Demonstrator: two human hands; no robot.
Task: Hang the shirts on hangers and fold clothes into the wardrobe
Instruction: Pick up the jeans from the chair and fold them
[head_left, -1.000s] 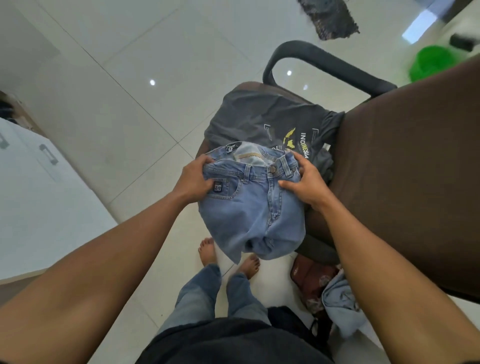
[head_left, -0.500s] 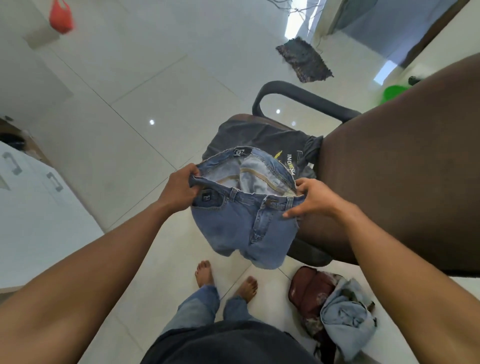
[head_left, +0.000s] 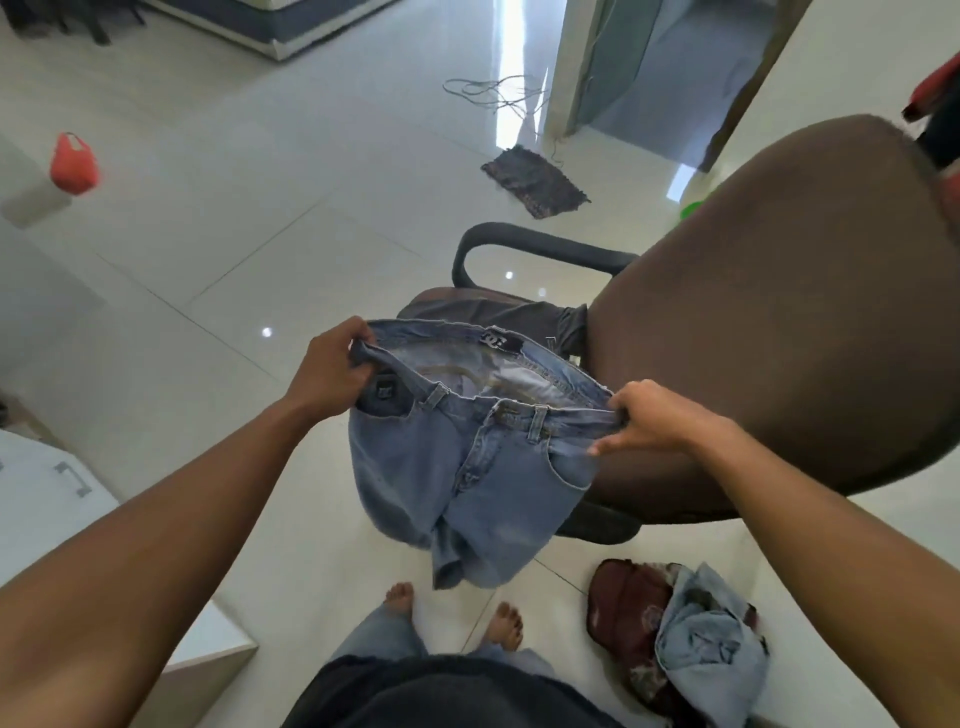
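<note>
Brown chair (head_left: 779, 322) first: a dark shirt (head_left: 493, 312) lies on its seat, near the front edge. We're holding the jeans (head_left: 467, 478) in the air just off that edge, legs dangling toward the floor. Left hand (head_left: 327, 374) and right hand (head_left: 657, 421) are apart, each pinching one end of the waistband. Looks like the folding step to us, so next we'd bring both sides together with the legs lined up.

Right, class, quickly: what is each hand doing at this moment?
Left hand: closed, gripping the left end of the jeans waistband.
Right hand: closed, pinching the right end of the same waistband.
</note>
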